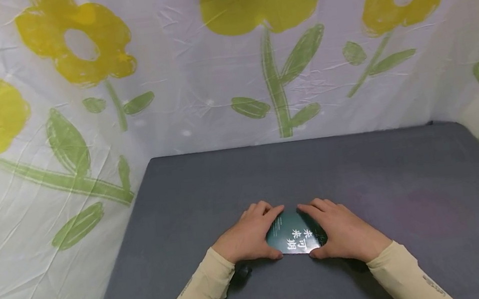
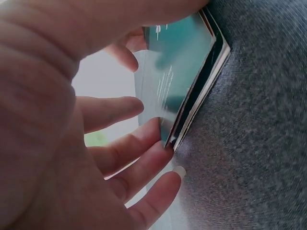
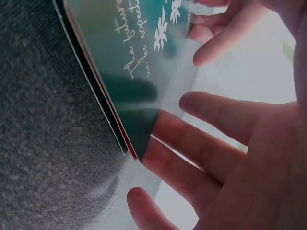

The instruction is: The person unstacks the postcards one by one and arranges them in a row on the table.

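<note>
In the head view a small stack of thin notebooks [image 1: 290,231] lies low over the grey table, its glossy green top cover printed with white lettering. My left hand [image 1: 250,234] grips the stack's left side, thumb at the near edge and fingers at the far edge. On the opposite side my right hand [image 1: 345,231] holds it in the same way. Layered edges of the notebooks [image 2: 180,62] show in the left wrist view, just off the cloth. White script and a red edge appear on the cover [image 3: 120,72] in the right wrist view.
Grey cloth covers the table [image 1: 296,169], which has rounded far corners. A white curtain [image 1: 184,76] with large yellow flowers hangs behind and along both sides. A small black device [image 1: 240,274] sits under the left wrist.
</note>
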`<state>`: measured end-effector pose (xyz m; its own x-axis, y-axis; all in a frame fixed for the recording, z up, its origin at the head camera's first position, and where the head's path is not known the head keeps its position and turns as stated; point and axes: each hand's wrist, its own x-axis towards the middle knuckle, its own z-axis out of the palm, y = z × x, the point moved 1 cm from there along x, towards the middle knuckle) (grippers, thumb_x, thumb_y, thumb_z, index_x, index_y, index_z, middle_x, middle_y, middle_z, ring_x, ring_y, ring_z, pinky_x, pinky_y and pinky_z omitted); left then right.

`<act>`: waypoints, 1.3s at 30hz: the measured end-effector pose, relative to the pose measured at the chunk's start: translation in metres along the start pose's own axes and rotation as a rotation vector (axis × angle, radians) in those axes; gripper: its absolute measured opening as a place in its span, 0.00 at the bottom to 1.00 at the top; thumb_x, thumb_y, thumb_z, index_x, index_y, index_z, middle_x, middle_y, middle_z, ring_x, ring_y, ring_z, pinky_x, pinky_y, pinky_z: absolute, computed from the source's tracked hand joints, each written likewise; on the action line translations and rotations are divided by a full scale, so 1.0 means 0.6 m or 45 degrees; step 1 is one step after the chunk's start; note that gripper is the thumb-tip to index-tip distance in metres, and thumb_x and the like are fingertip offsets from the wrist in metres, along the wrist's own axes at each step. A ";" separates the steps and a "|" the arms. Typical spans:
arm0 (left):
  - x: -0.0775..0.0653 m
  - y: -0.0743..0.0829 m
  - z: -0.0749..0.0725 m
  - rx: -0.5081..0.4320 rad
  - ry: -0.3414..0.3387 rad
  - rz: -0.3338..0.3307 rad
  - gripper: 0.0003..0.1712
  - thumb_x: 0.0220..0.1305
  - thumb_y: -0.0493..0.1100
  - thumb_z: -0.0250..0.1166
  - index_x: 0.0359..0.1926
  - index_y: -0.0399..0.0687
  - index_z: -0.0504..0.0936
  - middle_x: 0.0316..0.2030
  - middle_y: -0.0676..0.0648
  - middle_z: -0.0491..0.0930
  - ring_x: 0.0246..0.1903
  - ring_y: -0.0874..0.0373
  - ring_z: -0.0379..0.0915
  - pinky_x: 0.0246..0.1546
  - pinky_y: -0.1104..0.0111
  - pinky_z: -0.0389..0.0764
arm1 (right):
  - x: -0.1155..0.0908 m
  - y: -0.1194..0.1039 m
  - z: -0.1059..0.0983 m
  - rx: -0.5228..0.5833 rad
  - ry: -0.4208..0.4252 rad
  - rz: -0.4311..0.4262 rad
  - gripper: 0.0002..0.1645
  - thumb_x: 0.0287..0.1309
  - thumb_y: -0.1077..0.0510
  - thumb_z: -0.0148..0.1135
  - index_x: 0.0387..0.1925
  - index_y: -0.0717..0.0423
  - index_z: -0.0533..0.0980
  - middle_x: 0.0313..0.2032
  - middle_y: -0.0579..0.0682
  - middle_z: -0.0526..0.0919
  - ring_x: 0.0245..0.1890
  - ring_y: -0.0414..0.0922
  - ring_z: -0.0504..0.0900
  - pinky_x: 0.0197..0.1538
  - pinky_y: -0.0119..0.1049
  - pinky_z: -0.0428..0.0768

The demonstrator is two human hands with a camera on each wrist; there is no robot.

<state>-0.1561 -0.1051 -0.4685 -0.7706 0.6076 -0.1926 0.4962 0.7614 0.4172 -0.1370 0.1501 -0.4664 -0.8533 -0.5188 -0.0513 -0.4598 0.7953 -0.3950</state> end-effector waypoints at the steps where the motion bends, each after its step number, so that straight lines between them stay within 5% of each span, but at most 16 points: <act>1: 0.000 -0.001 0.000 0.006 0.001 0.002 0.60 0.57 0.60 0.83 0.84 0.54 0.63 0.64 0.51 0.71 0.61 0.56 0.67 0.65 0.59 0.76 | 0.000 0.000 -0.001 0.000 0.001 0.001 0.60 0.43 0.42 0.89 0.76 0.54 0.72 0.63 0.49 0.80 0.64 0.53 0.79 0.65 0.62 0.79; 10: -0.011 -0.006 -0.016 0.018 0.014 0.001 0.57 0.58 0.60 0.83 0.84 0.57 0.65 0.69 0.51 0.73 0.66 0.53 0.70 0.71 0.55 0.74 | 0.005 -0.014 -0.010 0.009 -0.001 0.018 0.58 0.45 0.39 0.87 0.76 0.50 0.73 0.64 0.50 0.81 0.63 0.54 0.81 0.66 0.64 0.78; 16: -0.026 -0.039 -0.043 -0.013 0.062 -0.024 0.54 0.61 0.55 0.82 0.83 0.55 0.67 0.72 0.48 0.73 0.68 0.50 0.70 0.71 0.53 0.75 | 0.050 -0.039 -0.011 -0.040 0.039 -0.020 0.56 0.48 0.38 0.86 0.76 0.52 0.73 0.64 0.53 0.82 0.63 0.56 0.81 0.66 0.63 0.80; 26: -0.069 -0.167 -0.107 -0.051 0.107 -0.196 0.54 0.61 0.51 0.83 0.83 0.51 0.66 0.79 0.44 0.68 0.76 0.46 0.68 0.76 0.40 0.68 | 0.195 -0.120 0.013 -0.122 0.037 -0.112 0.53 0.53 0.36 0.83 0.74 0.54 0.74 0.66 0.54 0.82 0.66 0.54 0.81 0.64 0.57 0.84; 33: -0.089 -0.255 -0.147 -0.125 0.118 -0.275 0.54 0.62 0.46 0.82 0.84 0.49 0.64 0.80 0.45 0.65 0.75 0.46 0.69 0.73 0.49 0.76 | 0.288 -0.161 0.039 -0.153 0.064 -0.144 0.52 0.56 0.33 0.80 0.74 0.53 0.74 0.66 0.53 0.81 0.65 0.53 0.81 0.65 0.55 0.84; 39: -0.110 -0.312 -0.168 -0.179 0.113 -0.341 0.54 0.62 0.45 0.82 0.84 0.48 0.63 0.81 0.43 0.63 0.78 0.43 0.65 0.76 0.47 0.72 | 0.345 -0.194 0.058 -0.140 0.047 -0.172 0.51 0.59 0.33 0.78 0.75 0.53 0.73 0.68 0.54 0.80 0.67 0.54 0.80 0.66 0.53 0.83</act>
<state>-0.2386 -0.3104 -0.4441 -0.9013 0.3629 -0.2365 0.2154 0.8491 0.4822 -0.2515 -0.0606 -0.4627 -0.7897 -0.6128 0.0298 -0.5929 0.7498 -0.2935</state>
